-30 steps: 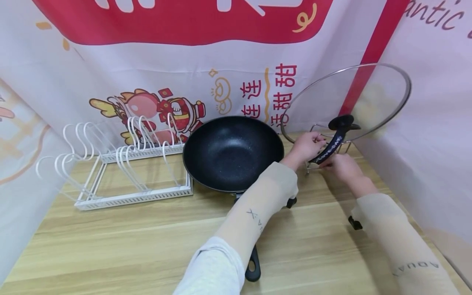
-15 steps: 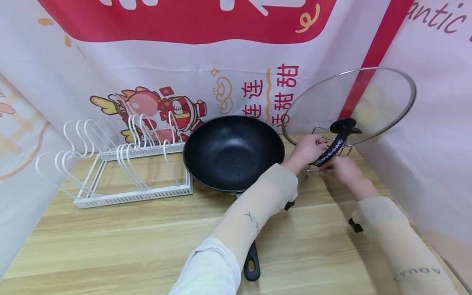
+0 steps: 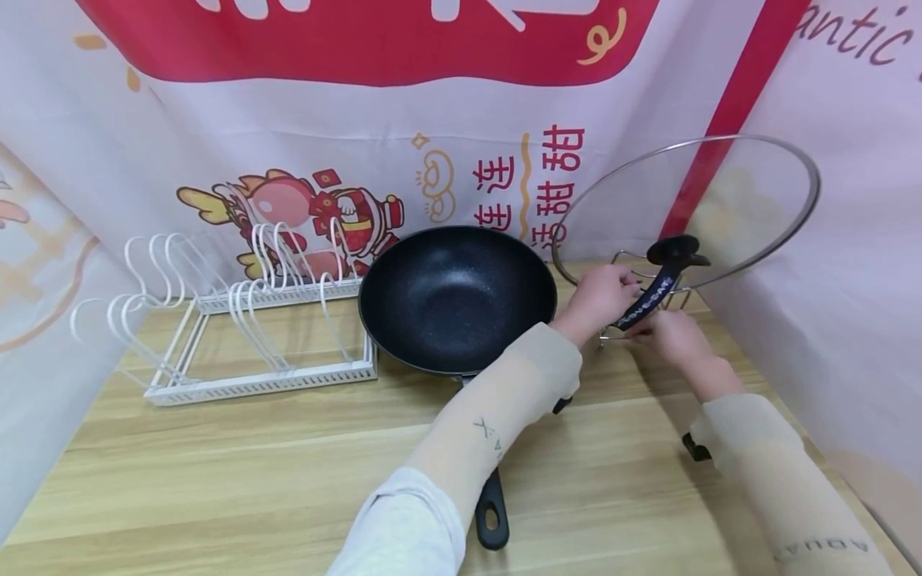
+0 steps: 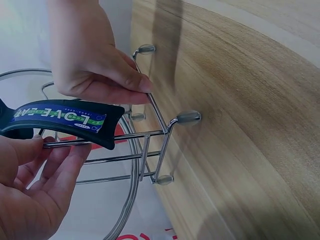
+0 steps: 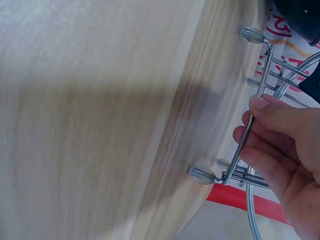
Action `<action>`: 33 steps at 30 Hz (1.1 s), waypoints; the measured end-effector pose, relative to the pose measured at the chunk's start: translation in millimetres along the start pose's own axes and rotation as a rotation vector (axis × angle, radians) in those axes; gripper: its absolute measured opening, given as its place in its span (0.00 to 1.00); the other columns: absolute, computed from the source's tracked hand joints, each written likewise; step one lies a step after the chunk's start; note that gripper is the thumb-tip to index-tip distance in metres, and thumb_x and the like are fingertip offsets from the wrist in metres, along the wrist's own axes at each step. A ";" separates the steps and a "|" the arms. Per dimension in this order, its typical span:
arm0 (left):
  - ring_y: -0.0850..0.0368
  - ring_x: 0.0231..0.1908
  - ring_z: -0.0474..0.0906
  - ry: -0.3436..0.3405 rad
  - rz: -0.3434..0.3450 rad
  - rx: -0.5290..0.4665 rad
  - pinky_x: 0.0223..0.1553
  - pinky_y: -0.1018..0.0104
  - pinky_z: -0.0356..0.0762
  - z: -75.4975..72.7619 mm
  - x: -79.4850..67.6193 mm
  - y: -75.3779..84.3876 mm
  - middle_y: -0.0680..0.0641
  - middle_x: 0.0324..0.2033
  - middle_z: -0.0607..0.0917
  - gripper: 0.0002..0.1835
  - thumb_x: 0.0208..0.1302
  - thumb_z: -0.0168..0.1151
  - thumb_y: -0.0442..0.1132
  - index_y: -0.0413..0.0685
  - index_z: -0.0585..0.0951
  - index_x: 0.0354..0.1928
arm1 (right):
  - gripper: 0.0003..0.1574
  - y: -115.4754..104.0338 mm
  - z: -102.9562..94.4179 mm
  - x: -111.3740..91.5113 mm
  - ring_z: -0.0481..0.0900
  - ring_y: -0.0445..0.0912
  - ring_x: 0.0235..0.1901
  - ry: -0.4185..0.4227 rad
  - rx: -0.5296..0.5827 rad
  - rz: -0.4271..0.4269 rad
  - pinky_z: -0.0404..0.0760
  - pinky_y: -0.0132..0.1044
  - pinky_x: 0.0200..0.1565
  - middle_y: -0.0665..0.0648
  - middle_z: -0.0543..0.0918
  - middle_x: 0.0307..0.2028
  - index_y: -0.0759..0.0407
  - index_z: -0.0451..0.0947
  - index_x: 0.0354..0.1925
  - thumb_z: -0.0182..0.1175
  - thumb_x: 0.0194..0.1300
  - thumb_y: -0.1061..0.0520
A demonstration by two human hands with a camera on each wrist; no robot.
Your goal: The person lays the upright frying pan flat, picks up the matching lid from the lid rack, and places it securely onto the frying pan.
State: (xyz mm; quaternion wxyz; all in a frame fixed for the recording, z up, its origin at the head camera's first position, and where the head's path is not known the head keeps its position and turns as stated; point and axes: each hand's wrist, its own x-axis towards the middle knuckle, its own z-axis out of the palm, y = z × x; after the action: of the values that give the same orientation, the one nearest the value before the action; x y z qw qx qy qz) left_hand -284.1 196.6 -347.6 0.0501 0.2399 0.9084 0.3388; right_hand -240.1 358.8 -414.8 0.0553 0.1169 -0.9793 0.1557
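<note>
Near the tabletop's point(image 3: 238, 480) left edge a white rack point(image 3: 266, 383) is standing, a black pan point(image 3: 457, 304) just beside it. At the far right corner a glass lid point(image 3: 749, 208) is leaning in a wire stand point(image 4: 158, 112). The left hand's point(image 3: 599, 296) fingers are pinching a wire point(image 4: 137, 134) under the lid's handle point(image 3: 651, 298), which is sloping between both hands; nearer the right edge, the right hand point(image 3: 675, 336) is pinching the crosswise front bar point(image 5: 263, 75).

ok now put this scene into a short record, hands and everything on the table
left hand: pinches a bar of the wire stand
right hand: pinches the stand's front bar
glass lid: tilted, at the wire stand, black lid handle on its near side
black pan: left of the stand
white rack: left of the pan
surface: wooden table
</note>
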 end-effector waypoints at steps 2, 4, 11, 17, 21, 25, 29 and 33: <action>0.66 0.37 0.77 0.006 0.004 0.005 0.37 0.77 0.71 -0.7 -1.0 0.5 0.58 0.37 0.85 0.08 0.77 0.59 0.44 0.53 0.86 0.43 | 0.04 0.0 0.0 -0.7 0.85 0.66 0.42 0.005 -0.012 0.000 0.80 0.62 0.49 0.63 0.89 0.38 0.61 0.90 0.34 0.71 0.64 0.60; 0.66 0.37 0.77 0.009 0.007 0.001 0.37 0.77 0.71 -1.1 -1.5 0.6 0.58 0.37 0.85 0.08 0.77 0.59 0.43 0.53 0.86 0.43 | 0.04 -0.1 -0.3 -0.9 0.85 0.66 0.42 0.008 -0.020 -0.002 0.80 0.62 0.48 0.64 0.89 0.38 0.61 0.90 0.34 0.71 0.64 0.60; 0.66 0.36 0.76 0.014 0.002 -0.003 0.36 0.77 0.70 0.3 -1.6 1.2 0.58 0.35 0.84 0.08 0.77 0.60 0.43 0.52 0.86 0.42 | 0.03 -0.1 -1.6 -0.9 0.85 0.66 0.42 0.003 0.001 -0.007 0.80 0.61 0.48 0.63 0.89 0.37 0.61 0.89 0.33 0.71 0.64 0.62; 0.66 0.35 0.77 0.022 -0.003 0.030 0.35 0.77 0.71 2.5 -2.5 2.6 0.59 0.34 0.84 0.08 0.77 0.60 0.44 0.53 0.86 0.41 | 0.03 2.6 -0.9 -2.7 0.85 0.66 0.42 -0.006 0.008 0.007 0.79 0.62 0.48 0.63 0.89 0.37 0.61 0.90 0.34 0.70 0.64 0.61; 0.66 0.37 0.78 0.033 -0.003 0.050 0.37 0.77 0.71 2.8 -4.6 3.0 0.59 0.35 0.85 0.08 0.76 0.60 0.44 0.54 0.87 0.42 | 0.03 1.6 -0.3 -4.4 0.85 0.66 0.42 -0.002 0.007 0.007 0.79 0.62 0.48 0.62 0.90 0.37 0.60 0.90 0.34 0.71 0.64 0.61; 0.66 0.39 0.79 0.043 -0.015 0.052 0.39 0.77 0.72 3.1 -5.2 3.5 0.59 0.37 0.86 0.08 0.76 0.61 0.44 0.55 0.88 0.42 | 0.03 0.1 -0.5 -4.8 0.85 0.66 0.41 0.008 -0.005 0.000 0.80 0.62 0.47 0.62 0.90 0.37 0.60 0.90 0.34 0.71 0.63 0.60; 0.67 0.38 0.78 0.051 -0.029 0.033 0.38 0.78 0.72 2.8 -4.5 3.0 0.59 0.37 0.86 0.08 0.76 0.61 0.44 0.55 0.88 0.42 | 0.03 -0.7 -1.2 -3.7 0.86 0.66 0.41 0.014 0.000 -0.006 0.80 0.62 0.47 0.62 0.90 0.36 0.60 0.90 0.34 0.71 0.63 0.60; 0.67 0.39 0.78 0.066 -0.015 -0.019 0.39 0.79 0.71 2.9 -4.7 -0.4 0.59 0.40 0.87 0.07 0.75 0.62 0.43 0.54 0.88 0.42 | 0.03 -1.5 -0.3 -3.2 0.85 0.66 0.41 0.009 -0.002 0.001 0.79 0.62 0.47 0.62 0.90 0.37 0.60 0.90 0.34 0.71 0.64 0.60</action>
State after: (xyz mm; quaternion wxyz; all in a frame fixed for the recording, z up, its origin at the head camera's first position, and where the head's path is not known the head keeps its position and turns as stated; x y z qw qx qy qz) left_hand -279.4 195.9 -350.3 0.0249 0.2211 0.9081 0.3547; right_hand -236.6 358.3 -414.6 0.0597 0.1158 -0.9792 0.1555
